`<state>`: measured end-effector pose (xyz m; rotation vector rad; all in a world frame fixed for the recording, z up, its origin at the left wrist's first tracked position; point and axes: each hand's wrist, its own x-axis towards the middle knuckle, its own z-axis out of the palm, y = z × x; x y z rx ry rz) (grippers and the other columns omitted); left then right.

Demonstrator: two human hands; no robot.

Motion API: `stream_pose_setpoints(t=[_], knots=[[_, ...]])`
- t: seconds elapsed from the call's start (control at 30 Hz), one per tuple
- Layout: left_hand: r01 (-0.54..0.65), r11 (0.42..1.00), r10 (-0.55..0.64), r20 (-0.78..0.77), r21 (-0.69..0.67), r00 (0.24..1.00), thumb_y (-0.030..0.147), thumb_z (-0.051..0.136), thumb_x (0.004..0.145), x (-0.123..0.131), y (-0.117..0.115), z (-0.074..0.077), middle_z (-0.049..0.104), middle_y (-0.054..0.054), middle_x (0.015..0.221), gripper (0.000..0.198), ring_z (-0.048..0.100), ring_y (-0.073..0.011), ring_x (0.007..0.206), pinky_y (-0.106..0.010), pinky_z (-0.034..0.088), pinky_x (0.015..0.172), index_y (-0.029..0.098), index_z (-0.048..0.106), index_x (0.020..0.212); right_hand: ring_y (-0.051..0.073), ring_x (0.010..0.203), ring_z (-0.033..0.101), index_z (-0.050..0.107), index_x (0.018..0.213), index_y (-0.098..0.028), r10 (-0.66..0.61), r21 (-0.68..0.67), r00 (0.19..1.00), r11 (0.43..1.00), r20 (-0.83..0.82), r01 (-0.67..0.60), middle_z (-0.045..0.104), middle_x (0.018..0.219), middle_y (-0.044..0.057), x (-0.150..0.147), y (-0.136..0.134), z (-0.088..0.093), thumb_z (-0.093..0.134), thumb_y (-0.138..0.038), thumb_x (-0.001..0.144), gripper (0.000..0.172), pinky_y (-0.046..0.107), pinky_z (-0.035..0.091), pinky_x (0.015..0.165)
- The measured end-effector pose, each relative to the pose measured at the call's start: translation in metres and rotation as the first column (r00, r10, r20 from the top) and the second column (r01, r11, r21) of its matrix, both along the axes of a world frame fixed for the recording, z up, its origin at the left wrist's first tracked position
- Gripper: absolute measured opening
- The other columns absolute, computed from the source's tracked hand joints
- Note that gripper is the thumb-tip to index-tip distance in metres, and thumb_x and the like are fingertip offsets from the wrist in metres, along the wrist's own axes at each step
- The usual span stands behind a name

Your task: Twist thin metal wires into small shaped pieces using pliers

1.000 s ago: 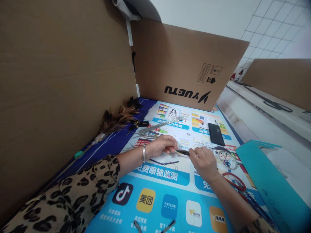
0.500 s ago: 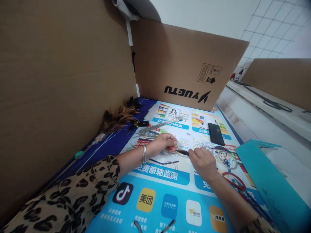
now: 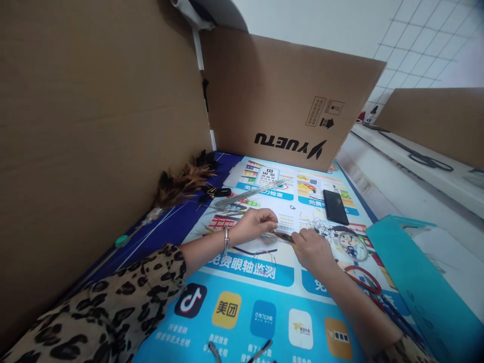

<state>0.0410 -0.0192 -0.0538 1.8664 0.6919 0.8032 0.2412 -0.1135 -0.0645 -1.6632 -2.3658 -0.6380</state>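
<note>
My right hand point(image 3: 313, 252) is closed round the handles of small dark pliers point(image 3: 284, 236). The pliers' tips point left, toward my left hand point(image 3: 259, 224). That hand is pinched shut close to the tips, on what looks like a piece of thin wire, mostly hidden by the fingers. A small bent wire loop point(image 3: 292, 207) lies on the sheet beyond my hands. Thin colored strands point(image 3: 266, 264) lie below my left hand. Farther back is a bundle of straight silver wires point(image 3: 253, 194).
Right of my hands lie loose wire pieces point(image 3: 319, 222), a black phone point(image 3: 336, 207), a clear round roll point(image 3: 352, 246) and a red ring point(image 3: 363, 280). A teal box point(image 3: 412, 267) stands at the right. Leftward are a black-handled tool point(image 3: 219, 192) and a feather duster point(image 3: 185, 176). Cardboard panels point(image 3: 287, 96) wall the back and left.
The pliers have turned a little in my right hand, and their jaws look slightly wider. Both hands stay in nearly the same place. The view has shifted slightly.
</note>
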Motion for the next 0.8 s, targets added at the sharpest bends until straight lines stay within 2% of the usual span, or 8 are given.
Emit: stream_pose_setpoints(t=[0.13, 0.3, 0.43, 0.67, 0.73, 0.8], knots=[[0.013, 0.981, 0.010, -0.116, 0.192, 0.993, 0.024, 0.056, 0.075, -0.003, 0.001, -0.002, 0.062, 0.000, 0.070, 0.011, 0.054, -0.0097, 0.066, -0.019, 0.040, 0.061, 0.017, 0.063, 0.078, 0.016, 0.078, 0.051, 0.058, 0.087, -0.020, -0.066, -0.134, 0.995, 0.989, -0.074, 0.056, 0.057, 0.081, 0.005, -0.001, -0.001, 0.001, 0.047, -0.034, 0.084, 0.018, 0.025, 0.028, 0.058], [0.057, 0.949, -0.006, -0.163, 0.311, 0.987, 0.024, 0.053, 0.078, -0.005, 0.001, -0.002, 0.064, 0.001, 0.075, 0.012, 0.056, -0.0097, 0.068, -0.019, 0.040, 0.062, 0.017, 0.063, 0.081, 0.015, 0.080, 0.054, 0.058, 0.092, -0.023, -0.143, -0.299, 0.982, 0.949, -0.120, 0.102, 0.059, 0.086, 0.003, -0.004, -0.002, 0.010, 0.044, -0.037, 0.085, 0.022, 0.023, 0.030, 0.058], [0.110, 0.913, -0.036, -0.190, 0.393, 0.981, 0.023, 0.052, 0.079, -0.006, -0.001, 0.001, 0.066, 0.000, 0.079, 0.013, 0.058, -0.0099, 0.070, -0.019, 0.041, 0.065, 0.018, 0.064, 0.083, 0.015, 0.078, 0.056, 0.058, 0.092, -0.024, -0.173, -0.382, 0.976, 0.918, -0.135, 0.110, 0.060, 0.087, 0.003, -0.005, -0.002, 0.014, 0.042, -0.039, 0.084, 0.023, 0.023, 0.032, 0.059], [0.205, 0.875, -0.089, -0.272, 0.438, 0.958, 0.024, 0.049, 0.081, -0.008, -0.001, 0.002, 0.067, -0.001, 0.080, 0.017, 0.059, -0.0108, 0.072, -0.019, 0.040, 0.066, 0.020, 0.064, 0.085, 0.017, 0.083, 0.056, 0.060, 0.097, -0.026, -0.169, -0.424, 0.975, 0.901, -0.143, 0.094, 0.061, 0.089, 0.004, -0.002, 0.001, 0.015, 0.043, -0.039, 0.083, 0.025, 0.024, 0.034, 0.063], [0.206, 0.889, -0.097, -0.273, 0.409, 0.957, 0.024, 0.050, 0.080, -0.007, -0.001, 0.002, 0.067, -0.001, 0.079, 0.016, 0.058, -0.0106, 0.072, -0.019, 0.040, 0.066, 0.020, 0.064, 0.085, 0.017, 0.083, 0.056, 0.059, 0.097, -0.026, -0.157, -0.416, 0.977, 0.905, -0.144, 0.084, 0.061, 0.089, 0.003, -0.001, 0.001, 0.014, 0.043, -0.038, 0.083, 0.025, 0.024, 0.033, 0.062], [0.154, 0.920, -0.069, -0.238, 0.360, 0.969, 0.024, 0.051, 0.079, -0.005, -0.001, 0.001, 0.066, 0.000, 0.078, 0.014, 0.057, -0.0103, 0.070, -0.019, 0.040, 0.065, 0.019, 0.064, 0.083, 0.016, 0.082, 0.055, 0.059, 0.097, -0.026, -0.146, -0.393, 0.978, 0.916, -0.150, 0.077, 0.061, 0.089, 0.003, -0.001, 0.001, 0.013, 0.043, -0.039, 0.083, 0.024, 0.024, 0.034, 0.062]])
